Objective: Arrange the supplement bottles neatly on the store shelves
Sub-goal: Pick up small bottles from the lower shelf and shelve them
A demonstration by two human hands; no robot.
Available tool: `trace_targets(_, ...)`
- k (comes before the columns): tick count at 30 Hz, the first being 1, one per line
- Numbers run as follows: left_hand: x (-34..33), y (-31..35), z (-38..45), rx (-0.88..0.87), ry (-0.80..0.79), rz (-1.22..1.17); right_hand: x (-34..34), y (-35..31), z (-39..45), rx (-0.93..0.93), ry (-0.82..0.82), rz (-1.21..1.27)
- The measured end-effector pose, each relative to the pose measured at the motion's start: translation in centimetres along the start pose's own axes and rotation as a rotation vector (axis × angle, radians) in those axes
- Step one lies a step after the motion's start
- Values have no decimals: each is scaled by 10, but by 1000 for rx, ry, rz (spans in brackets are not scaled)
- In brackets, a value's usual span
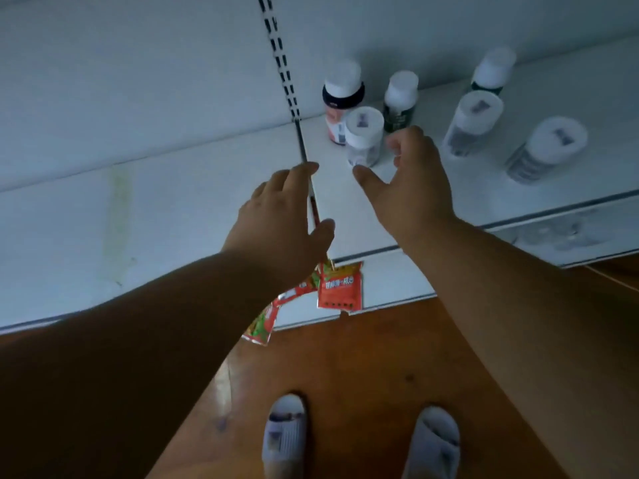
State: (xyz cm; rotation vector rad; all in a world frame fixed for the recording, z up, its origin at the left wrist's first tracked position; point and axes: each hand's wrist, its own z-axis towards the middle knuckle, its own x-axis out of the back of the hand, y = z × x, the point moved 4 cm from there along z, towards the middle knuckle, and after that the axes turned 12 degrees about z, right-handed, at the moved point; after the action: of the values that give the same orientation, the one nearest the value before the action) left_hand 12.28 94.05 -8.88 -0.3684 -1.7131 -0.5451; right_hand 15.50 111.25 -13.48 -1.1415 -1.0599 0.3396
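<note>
The left hand (280, 216) hovers over the white shelf (193, 202), its grip loose, fingers spread and holding nothing. Below it, red snack packets (340, 286) hang from the shelf's front edge. Further right, the right hand (411, 181) reaches out with its grip open too, thumb extended, just beside a white-capped bottle (363, 136); whether it touches is unclear. Behind that stands a red-labelled bottle (340, 98) and a dark bottle (399, 100). Three more bottles (472, 122) stand scattered toward the right, well apart.
</note>
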Motion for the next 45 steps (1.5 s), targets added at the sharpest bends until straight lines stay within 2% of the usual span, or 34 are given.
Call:
trace_targets(5,-21,-4,28,-75,59,33,-30,5,48,118,119,-14)
trace_targets(9,-28,-7,45,-96,70,33,-38,8,61,120,101,0)
trace_targets(12,-25,-6,43,-96,83,-14,-27,8,45,64,64,142)
trace_targets(15,-15,-5,21,-69,38,-67,-5,2,12,-111,6,413)
trace_targets(20,35,36,-49,-132,-199,-139,59,-23,-63,-566,5,947)
trace_targets(24,112,93,-109,-195,-292,-227,145,-75,-127,-742,3,1090)
trace_targets(31,226,207,-159,-385,-297,-250,322,-177,-169,-593,19,1247)
trace_targets(35,276,277,-165,-472,-206,-341,414,-218,-169,-506,-12,1215)
trace_targets(40,322,334,-138,-545,-143,-383,482,-234,-132,-525,93,1331)
trace_targets(45,347,373,-78,-619,-44,-315,526,-239,-73,-383,134,1243)
